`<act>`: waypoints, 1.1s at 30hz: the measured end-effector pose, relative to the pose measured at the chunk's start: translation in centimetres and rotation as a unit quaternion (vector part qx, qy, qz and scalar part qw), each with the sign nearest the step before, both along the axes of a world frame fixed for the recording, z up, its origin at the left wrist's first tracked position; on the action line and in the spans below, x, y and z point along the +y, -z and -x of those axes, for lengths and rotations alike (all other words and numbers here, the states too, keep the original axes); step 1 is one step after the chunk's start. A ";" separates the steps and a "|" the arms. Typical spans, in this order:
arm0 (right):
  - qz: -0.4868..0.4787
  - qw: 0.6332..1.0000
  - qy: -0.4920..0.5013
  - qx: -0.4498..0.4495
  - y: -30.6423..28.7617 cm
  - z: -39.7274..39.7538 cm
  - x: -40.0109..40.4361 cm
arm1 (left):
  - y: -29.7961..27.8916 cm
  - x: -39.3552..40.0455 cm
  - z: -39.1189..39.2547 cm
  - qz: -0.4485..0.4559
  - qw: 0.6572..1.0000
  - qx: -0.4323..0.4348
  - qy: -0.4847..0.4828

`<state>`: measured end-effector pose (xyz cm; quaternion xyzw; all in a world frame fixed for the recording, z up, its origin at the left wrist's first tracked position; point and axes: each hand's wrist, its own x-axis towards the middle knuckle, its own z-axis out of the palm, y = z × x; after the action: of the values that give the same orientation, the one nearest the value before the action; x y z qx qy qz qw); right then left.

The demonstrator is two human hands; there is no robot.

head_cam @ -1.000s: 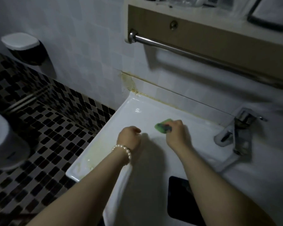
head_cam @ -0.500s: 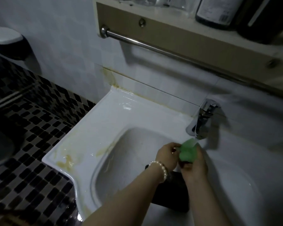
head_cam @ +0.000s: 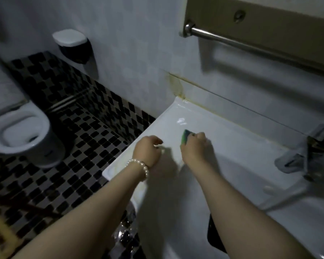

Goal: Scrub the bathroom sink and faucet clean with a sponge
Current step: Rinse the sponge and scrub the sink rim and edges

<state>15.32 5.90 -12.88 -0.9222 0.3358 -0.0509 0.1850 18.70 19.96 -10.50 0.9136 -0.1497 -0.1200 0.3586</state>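
Right now I have my right hand (head_cam: 194,148) on the flat left deck of the sink (head_cam: 232,146), its fingers curled round the green sponge (head_cam: 185,137), which presses the white surface near the back left corner. My left hand (head_cam: 147,151) rests at the left edge of the sink, its fingers loosely curled and holding nothing, as far as I can tell.

To do this step well, I judge I should keep the sponge flat, work in short overlapping strokes toward the back edge, and lean into the yellowish staining that runs along the seam where the sink meets the wall. The front left corner also shows a faint yellow tinge and probably needs a pass. The faucet (head_cam: 305,156) sits well apart, toward the right edge, blurred here; I expect it comes later.

The sink is glossy and wet-looking, so the sponge may slide easily. Around it are pale wall tiles, a steel towel bar (head_cam: 251,45) above, a checkered black floor (head_cam: 73,118), a toilet (head_cam: 21,131) and a wall dispenser (head_cam: 71,43).
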 end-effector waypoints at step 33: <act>-0.062 0.931 -0.359 -0.032 2.6 -1.4 9.9 | 0.9 10.1 -1.4 0.020 0.994 0.053 -0.098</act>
<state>16.76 15.75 -15.49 -0.9659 -0.0209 0.0101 0.2580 20.11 30.04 -11.36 0.9090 -0.0424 -0.1292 0.3939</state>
